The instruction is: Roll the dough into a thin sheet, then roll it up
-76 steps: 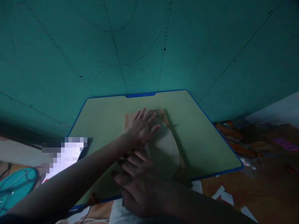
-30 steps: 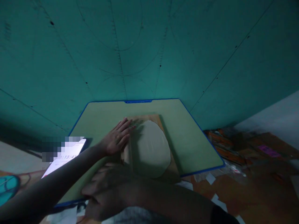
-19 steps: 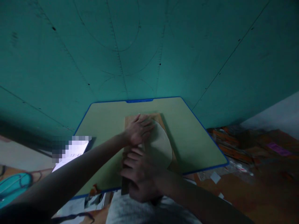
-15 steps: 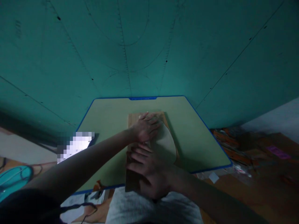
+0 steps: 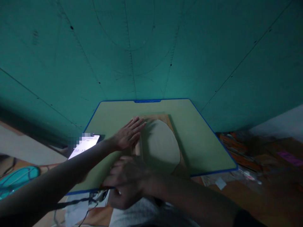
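Note:
A flat, pale round sheet of dough lies on a wooden board on the low table. Along its left side runs a light wooden rod, apparently a rolling pin, mostly covered by my hands. My left hand rests flat over the far end, fingers stretched out to the right. Nearer to me, my right hand is over the near end, smeared by motion, its fingers apart and pointing left. Neither hand is wrapped round the rod as far as I can see.
The pale green table has a blue rim and stands against a green wall. A lit phone lies at its left edge. A turquoise round object and cables are at lower left; cardboard and clutter lie right.
Both hands have moved left across the board, from over the dough to its left side. More of the dough sheet now shows. The view has shifted slightly.

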